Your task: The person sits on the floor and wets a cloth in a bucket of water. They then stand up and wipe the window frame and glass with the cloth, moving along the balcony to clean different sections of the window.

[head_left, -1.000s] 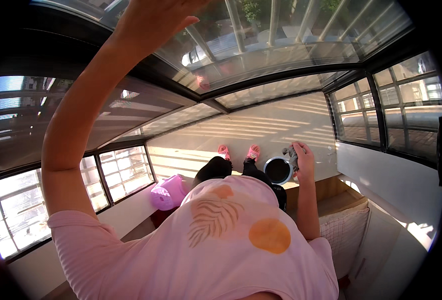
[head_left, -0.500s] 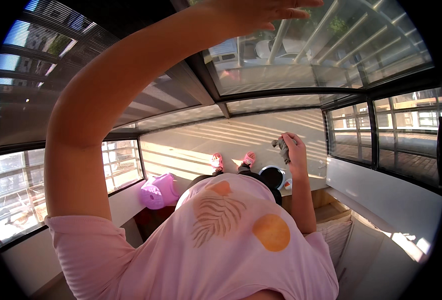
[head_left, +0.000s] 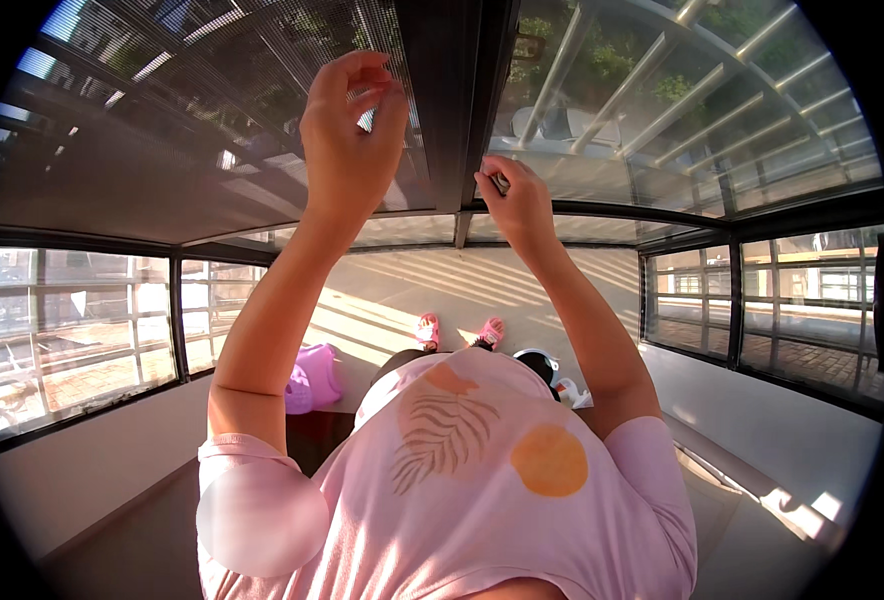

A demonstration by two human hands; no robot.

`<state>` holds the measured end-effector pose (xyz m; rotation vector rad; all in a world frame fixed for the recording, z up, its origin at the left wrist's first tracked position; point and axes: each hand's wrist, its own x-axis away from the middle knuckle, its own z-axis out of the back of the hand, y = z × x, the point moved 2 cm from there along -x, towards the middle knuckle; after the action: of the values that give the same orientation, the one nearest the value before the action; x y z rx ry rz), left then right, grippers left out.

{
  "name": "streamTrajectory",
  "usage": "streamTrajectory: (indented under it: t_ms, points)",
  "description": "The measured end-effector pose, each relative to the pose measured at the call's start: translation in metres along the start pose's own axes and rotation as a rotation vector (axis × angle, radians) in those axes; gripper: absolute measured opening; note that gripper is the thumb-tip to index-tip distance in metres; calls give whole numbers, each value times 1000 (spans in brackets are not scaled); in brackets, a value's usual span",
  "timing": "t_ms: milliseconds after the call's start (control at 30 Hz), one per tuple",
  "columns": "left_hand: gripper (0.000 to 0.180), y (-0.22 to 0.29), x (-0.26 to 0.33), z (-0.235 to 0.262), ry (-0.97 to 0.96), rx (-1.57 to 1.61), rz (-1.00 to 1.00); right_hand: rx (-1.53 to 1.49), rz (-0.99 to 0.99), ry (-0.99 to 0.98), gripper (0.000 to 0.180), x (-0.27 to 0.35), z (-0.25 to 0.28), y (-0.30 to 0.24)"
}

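Observation:
My left hand point(head_left: 350, 145) is raised in front of the dark mesh window screen point(head_left: 232, 150), with its fingers curled toward the thumb. A small gap shows inside the curl; whatever may be pinched at the tips cannot be made out. At the right edge of the dark upright window frame point(head_left: 454, 110) is my right hand point(head_left: 522, 205), its fingers bent and drawn together by that edge. The fingertips hide any contact or held thing. No grey cloth is visible in it. Right of the frame stands a glass pane point(head_left: 602, 120).
White bars point(head_left: 652, 75) and greenery lie beyond the glass. Below are my feet in pink sandals point(head_left: 491, 332) on a sunlit, striped floor point(head_left: 392, 285). A purple plastic stool point(head_left: 312, 380) stands at the left, a dark round container with a pale rim point(head_left: 536, 358) at the right.
My left hand has come down and left from the glass to the screen, its fingers now curled. My right hand has risen to the frame; the grey cloth it held is out of sight.

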<state>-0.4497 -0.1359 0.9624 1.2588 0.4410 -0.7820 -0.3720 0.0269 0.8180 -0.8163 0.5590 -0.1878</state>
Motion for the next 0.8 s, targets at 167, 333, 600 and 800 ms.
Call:
streamTrajectory:
  t_ms: [167,333,600,800]
  points:
    - [46,-13,44,-20,-30,95,347,315,30,5,27,-27,-23,-29]
    - [54,-7,54,-36,72,-80,226,274,-1,2,29,-28,-24,-15]
    - [54,-22,49,-40,-116,149,221,192,-123,-6,37,-20,-2,-15]
    - [56,-11,50,-61,-116,199,190,146,-77,110,40,-14,21,-7]
